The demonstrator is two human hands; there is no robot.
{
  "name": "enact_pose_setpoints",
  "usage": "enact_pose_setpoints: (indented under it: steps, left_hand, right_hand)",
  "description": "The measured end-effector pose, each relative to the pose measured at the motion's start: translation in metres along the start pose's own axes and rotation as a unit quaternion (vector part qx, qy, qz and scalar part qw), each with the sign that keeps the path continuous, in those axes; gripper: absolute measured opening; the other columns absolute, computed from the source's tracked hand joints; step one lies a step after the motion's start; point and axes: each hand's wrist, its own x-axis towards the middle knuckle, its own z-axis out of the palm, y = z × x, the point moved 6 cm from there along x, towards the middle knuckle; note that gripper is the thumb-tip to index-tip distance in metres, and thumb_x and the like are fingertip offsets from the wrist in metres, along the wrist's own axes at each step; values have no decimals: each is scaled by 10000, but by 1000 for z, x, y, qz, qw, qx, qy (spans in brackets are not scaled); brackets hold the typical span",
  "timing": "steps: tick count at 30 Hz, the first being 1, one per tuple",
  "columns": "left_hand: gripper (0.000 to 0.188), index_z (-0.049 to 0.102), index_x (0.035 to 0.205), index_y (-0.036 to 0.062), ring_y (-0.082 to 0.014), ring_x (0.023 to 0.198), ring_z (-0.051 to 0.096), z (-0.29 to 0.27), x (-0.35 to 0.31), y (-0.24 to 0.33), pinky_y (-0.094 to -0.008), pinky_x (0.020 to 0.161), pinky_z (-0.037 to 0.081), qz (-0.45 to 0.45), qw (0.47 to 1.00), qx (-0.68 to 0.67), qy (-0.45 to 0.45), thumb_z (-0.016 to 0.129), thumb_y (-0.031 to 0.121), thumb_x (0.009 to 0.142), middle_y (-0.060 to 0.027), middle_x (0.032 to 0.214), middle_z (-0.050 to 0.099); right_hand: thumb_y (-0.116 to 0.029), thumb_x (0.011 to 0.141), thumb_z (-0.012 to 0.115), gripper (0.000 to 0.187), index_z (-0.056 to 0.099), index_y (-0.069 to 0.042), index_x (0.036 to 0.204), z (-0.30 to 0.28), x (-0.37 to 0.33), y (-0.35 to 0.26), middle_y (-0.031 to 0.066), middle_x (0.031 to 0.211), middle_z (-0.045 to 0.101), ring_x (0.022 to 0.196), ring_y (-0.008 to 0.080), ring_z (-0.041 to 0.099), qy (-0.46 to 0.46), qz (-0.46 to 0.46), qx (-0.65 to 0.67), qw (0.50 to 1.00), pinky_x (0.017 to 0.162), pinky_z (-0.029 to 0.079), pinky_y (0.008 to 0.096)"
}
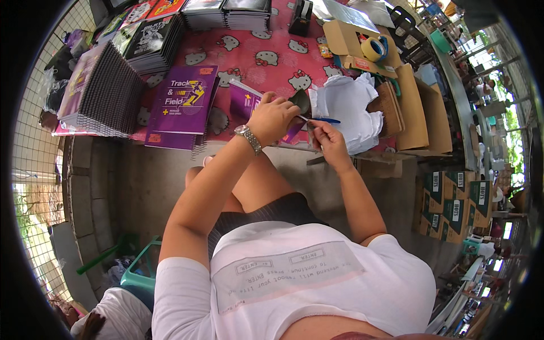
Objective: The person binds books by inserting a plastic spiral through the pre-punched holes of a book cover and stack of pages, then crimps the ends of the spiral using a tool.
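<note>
Over the table's near edge my left hand (pixel 275 116), with a metal watch at its wrist, is closed over a purple notebook (pixel 245 98); its palm and fingers cover most of the cover. Close beside it, my right hand (pixel 330 141) pinches a slim tool with a blue part (pixel 327 120) and a thin pale tip. This tip meets the fingertips of my left hand at the notebook's right side; the exact kind of tool is too small to make out. To the left lie purple spiral notebooks (pixel 184 102), one on another, slightly past the table edge.
A tall stack of spiral notebooks (pixel 105 90) stands at the left, with black-covered stacks (pixel 153 42) behind. Crumpled white paper (pixel 347 110) lies to the right, beside cardboard (pixel 412 107) and an open box with tape rolls (pixel 372 49). Cartons (pixel 453 204) are stacked on the floor.
</note>
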Motion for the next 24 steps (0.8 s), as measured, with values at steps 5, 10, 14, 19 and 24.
enact_pose_setpoints:
  steps: [5,10,14,19,24]
  left_hand:
    - [143,630,1035,159,-207,1042,627,-1,-5,4,-518,1060,334,11,1000,0,7,617,222,908,-4,967,678]
    - [145,637,1010,155,-208,1040,628,-2,-4,3,-513,1064,330,-11,1000,-5,7,636,252,901,-7,968,682]
    - [139,643,998,155,-205,1039,628,0,-3,3,-505,1067,329,-4,1000,-9,2,639,257,904,-11,961,687]
    - [135,639,1005,157,-199,1035,628,2,-1,-1,-502,1080,324,8,1000,-10,3,642,243,901,-1,963,690]
    - [145,631,1021,176,-192,1018,627,2,0,3,-515,1082,329,37,999,7,20,650,241,892,6,941,681]
  right_hand:
    - [-83,926,665,241,642,-13,1156,13,-4,-40,82,966,651,756,119,575,10,-181,-197,964,676,485,274]
    - [58,804,649,334,644,-24,1128,27,-10,-45,122,967,606,853,273,614,70,-245,-288,923,754,510,361]
    - [100,765,627,368,655,-36,1106,32,-17,-39,122,953,569,873,301,604,144,-283,-346,883,738,509,378]
    - [49,840,639,319,668,-46,1143,30,-18,-42,106,982,570,809,211,604,154,-319,-374,857,658,494,333]
    - [-69,925,660,272,647,-40,1195,6,1,-5,56,951,603,758,110,564,-11,-20,-48,999,616,460,265]
